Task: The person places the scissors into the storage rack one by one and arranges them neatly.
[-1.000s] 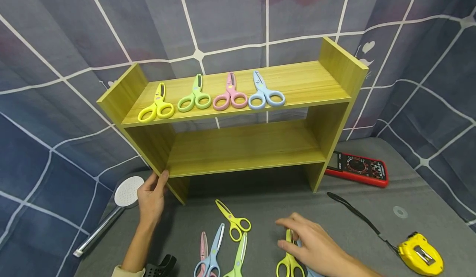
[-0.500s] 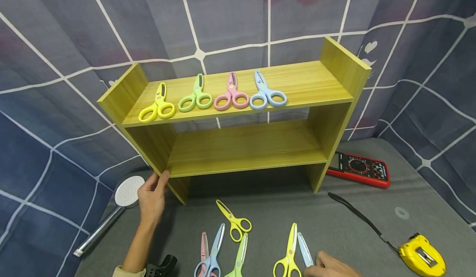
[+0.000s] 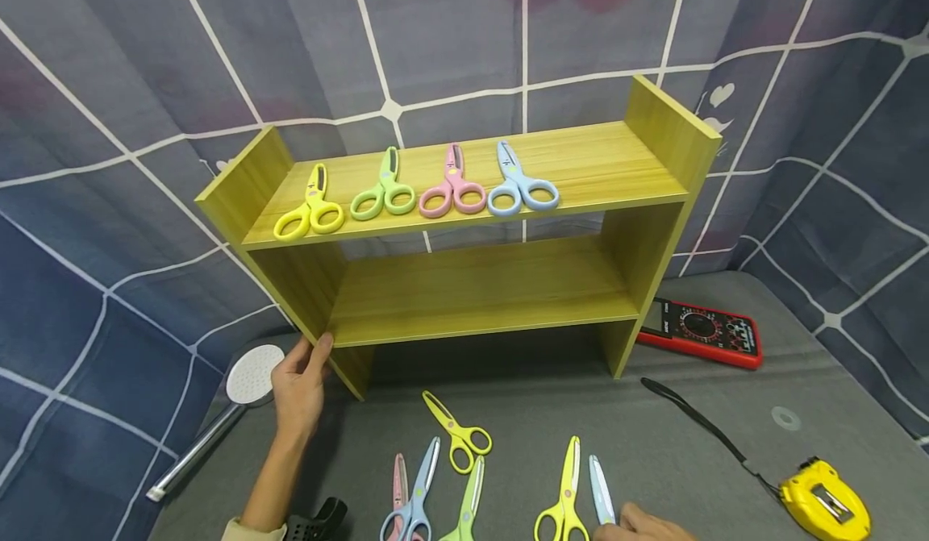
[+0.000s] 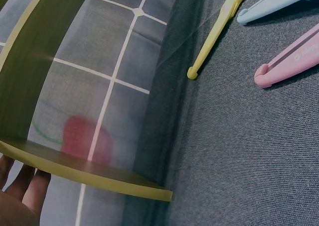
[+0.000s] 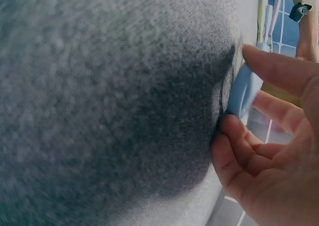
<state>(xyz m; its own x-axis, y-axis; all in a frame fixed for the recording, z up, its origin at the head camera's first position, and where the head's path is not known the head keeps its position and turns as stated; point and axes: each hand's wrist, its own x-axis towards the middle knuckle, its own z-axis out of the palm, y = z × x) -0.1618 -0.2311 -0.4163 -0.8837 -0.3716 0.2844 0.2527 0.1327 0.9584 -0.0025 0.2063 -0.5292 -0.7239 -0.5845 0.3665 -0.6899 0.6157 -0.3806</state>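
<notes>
My left hand [image 3: 299,384] grips the lower left side panel of a two-tier wooden shelf [image 3: 479,291], thumb at its front edge; in the left wrist view the fingers [image 4: 35,188] press the panel's outside. At the bottom of the head view my right hand [image 3: 639,525] holds light-blue scissors [image 3: 601,488] by the handle, blades pointing away. The right wrist view has thumb and fingers pinching the blue handle [image 5: 241,89] close over the grey cloth. Yellow-green scissors [image 3: 566,497] lie just left of them.
Yellow [image 3: 308,206], green [image 3: 383,190], pink [image 3: 452,186] and blue scissors [image 3: 518,182] line the top tier. More scissors, including a yellow pair [image 3: 459,432], lie before the shelf. A shower head [image 3: 252,376] is left; a multimeter [image 3: 700,331] and tape measure [image 3: 827,501] are right.
My right hand has moved from over the yellow-green scissors down and right to the blue pair, whose blades have since shifted slightly right, away from them. The left hand stays on the shelf.
</notes>
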